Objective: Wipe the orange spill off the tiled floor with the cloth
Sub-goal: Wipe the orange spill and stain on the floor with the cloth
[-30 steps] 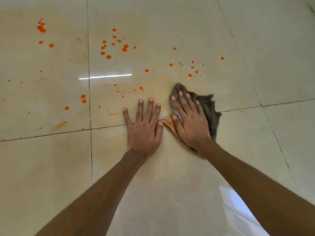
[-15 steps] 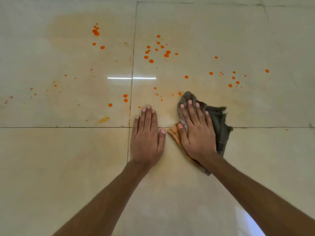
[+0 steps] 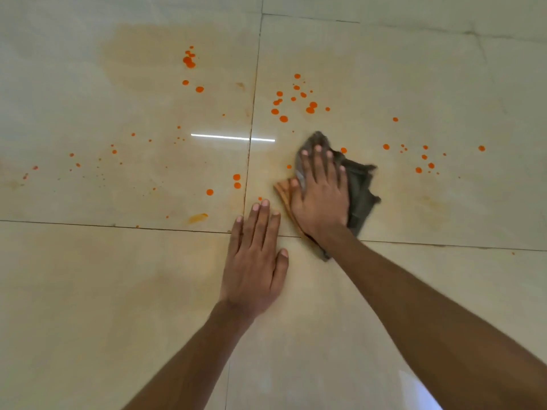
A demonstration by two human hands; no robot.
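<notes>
Right hand [image 3: 321, 199] laid flat on grey cloth [image 3: 359, 190], fingers extended, slightly spread, pressing it to tiled floor [image 3: 444, 84] just above grout line. Cloth edge by thumb stained orange. Left hand [image 3: 254, 261] flat on floor beside it, fingers close together. Orange spill [image 3: 296, 99] seen as droplets scattered above and both sides of cloth; faint smears noted.
</notes>
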